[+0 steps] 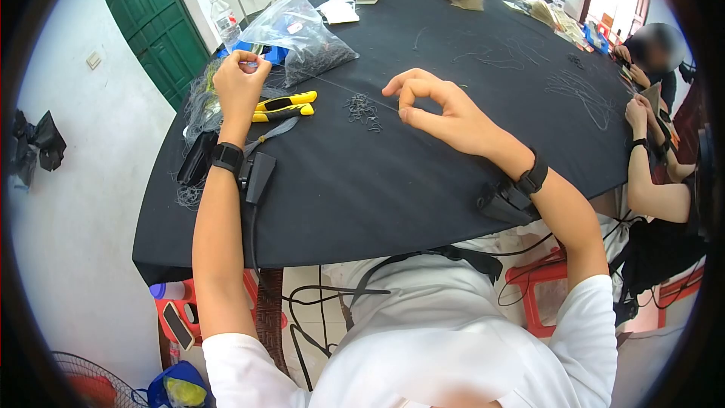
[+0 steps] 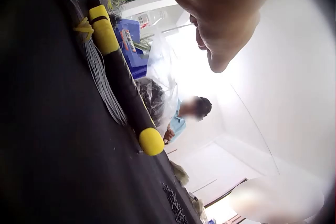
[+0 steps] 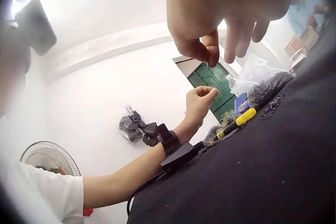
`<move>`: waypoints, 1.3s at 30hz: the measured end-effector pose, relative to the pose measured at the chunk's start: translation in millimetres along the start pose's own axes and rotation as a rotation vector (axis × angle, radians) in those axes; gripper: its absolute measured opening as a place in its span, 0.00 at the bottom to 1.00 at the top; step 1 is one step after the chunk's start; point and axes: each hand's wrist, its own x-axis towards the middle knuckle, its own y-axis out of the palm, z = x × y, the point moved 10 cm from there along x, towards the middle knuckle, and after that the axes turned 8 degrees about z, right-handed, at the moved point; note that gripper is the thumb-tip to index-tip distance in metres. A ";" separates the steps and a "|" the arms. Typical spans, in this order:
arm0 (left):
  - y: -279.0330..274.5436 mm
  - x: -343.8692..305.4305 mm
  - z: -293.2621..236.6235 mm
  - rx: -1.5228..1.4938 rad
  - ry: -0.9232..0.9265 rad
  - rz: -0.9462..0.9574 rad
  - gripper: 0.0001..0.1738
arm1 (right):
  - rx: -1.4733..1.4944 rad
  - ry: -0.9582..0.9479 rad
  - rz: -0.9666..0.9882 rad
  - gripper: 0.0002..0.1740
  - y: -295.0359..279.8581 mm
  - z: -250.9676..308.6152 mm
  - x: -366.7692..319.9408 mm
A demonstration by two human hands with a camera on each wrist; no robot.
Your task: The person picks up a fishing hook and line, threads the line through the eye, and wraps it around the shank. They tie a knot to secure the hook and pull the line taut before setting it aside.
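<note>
My left hand (image 1: 240,85) is raised over the left side of the table, thumb and index fingertip pinching a thin line (image 2: 257,126). The line runs across to my right hand (image 1: 457,117), where thumb and index finger pinch it and the other fingers are spread. Under the line lies a small pile of dark hook-like pieces (image 1: 363,110). Pliers with yellow and black handles (image 1: 285,112) lie just right of my left wrist. Beside them is a tied bundle of grey line (image 1: 279,133).
A clear plastic bag (image 1: 298,30) of dark pieces stands behind the pliers, near a blue box (image 1: 275,54) and a bottle (image 1: 224,19). Loose line (image 1: 585,98) lies on the black tablecloth (image 1: 362,204). Other people sit at the far and right edges.
</note>
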 end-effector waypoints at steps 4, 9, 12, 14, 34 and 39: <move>-4.9 0.0 9.2 0.019 -0.033 -0.008 0.10 | 0.019 0.004 0.007 0.05 1.0 0.2 0.4; -5.2 0.9 12.3 0.011 -0.059 -0.004 0.11 | -0.012 0.003 0.006 0.06 2.2 -2.6 1.5; -5.6 -0.4 14.1 -0.020 -0.101 -0.012 0.11 | -0.029 -0.031 -0.023 0.06 0.4 -3.7 1.5; 0.9 0.1 22.9 -0.145 -0.132 -0.010 0.12 | -0.024 -0.005 -0.044 0.07 -3.7 -7.9 1.8; 48.9 -40.9 -141.6 -1.166 -0.056 0.553 0.08 | -0.236 0.195 0.113 0.13 5.9 -18.4 -0.9; 48.2 -46.3 -156.6 -1.199 0.069 0.609 0.08 | 0.012 0.143 -0.097 0.12 -12.4 -19.8 1.0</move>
